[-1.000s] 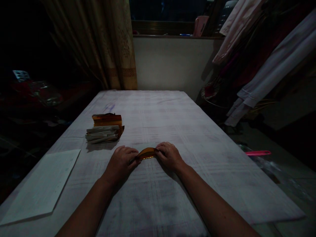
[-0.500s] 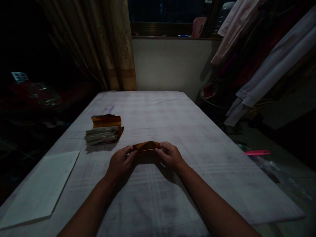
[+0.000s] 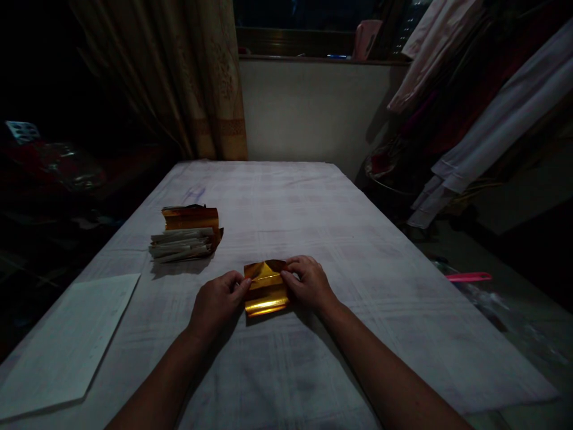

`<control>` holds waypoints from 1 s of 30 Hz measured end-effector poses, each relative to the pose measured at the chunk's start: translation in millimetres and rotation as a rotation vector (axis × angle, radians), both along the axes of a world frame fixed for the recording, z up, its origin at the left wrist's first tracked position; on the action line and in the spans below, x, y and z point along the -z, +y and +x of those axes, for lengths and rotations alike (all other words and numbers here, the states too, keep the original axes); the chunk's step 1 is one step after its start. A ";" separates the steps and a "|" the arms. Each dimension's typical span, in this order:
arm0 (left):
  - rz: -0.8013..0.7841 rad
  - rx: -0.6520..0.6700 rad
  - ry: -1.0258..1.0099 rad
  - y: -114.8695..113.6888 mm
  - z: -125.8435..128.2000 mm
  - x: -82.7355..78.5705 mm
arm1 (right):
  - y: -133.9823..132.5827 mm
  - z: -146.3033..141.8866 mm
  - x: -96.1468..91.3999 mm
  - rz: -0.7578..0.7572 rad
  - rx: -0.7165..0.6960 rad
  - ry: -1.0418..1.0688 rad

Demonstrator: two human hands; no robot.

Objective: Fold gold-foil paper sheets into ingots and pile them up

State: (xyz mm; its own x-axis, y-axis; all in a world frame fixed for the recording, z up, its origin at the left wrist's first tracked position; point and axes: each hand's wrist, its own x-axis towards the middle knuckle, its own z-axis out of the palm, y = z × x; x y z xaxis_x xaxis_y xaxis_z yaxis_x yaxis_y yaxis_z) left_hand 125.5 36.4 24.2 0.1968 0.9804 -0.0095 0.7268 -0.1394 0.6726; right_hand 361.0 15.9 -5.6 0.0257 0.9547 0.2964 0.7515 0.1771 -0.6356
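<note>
A small sheet of shiny gold foil paper [image 3: 267, 292] is held just over the cloth-covered table, in front of me. It has creases across it, a triangular fold at its far edge and a curled near edge. My left hand [image 3: 219, 301] pinches its left side between thumb and fingers. On the right side, my right hand [image 3: 308, 280] grips it the same way, thumb on top. Ahead and to the left lies a stack of folded papers [image 3: 181, 245], greyish at the edges, against a curved gold foil piece [image 3: 191, 218].
A white sheet of paper [image 3: 71, 340] lies at the table's left edge. The table [image 3: 286, 197] has a pale checked cloth. Behind it are a curtain [image 3: 215, 89] and a sill with a pink jug [image 3: 367, 39]. Clothes [image 3: 492, 119] hang at the right, above a pink handle [image 3: 470, 277].
The foil paper has tilted, so its bright gold face and curled near edge now show. Both hands still grip its sides. The view has shifted slightly.
</note>
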 end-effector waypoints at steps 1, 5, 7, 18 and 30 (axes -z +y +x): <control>0.022 -0.006 0.055 -0.9 -0.6 -1.5 | 0.5 0.0 0.8 0.012 0.014 -0.034; 0.183 -0.031 0.106 -4.5 -1.5 -5.7 | 0.6 -2.9 5.3 0.003 0.052 -0.088; 0.321 0.068 0.062 -6.7 -0.2 -5.1 | 0.0 -4.8 7.0 0.008 0.058 -0.100; 0.424 0.537 0.078 -15.2 4.6 10.0 | -1.1 -8.6 9.0 0.029 0.095 -0.090; 0.529 0.456 0.047 -11.9 3.7 15.6 | 7.8 3.1 8.0 0.018 0.052 0.440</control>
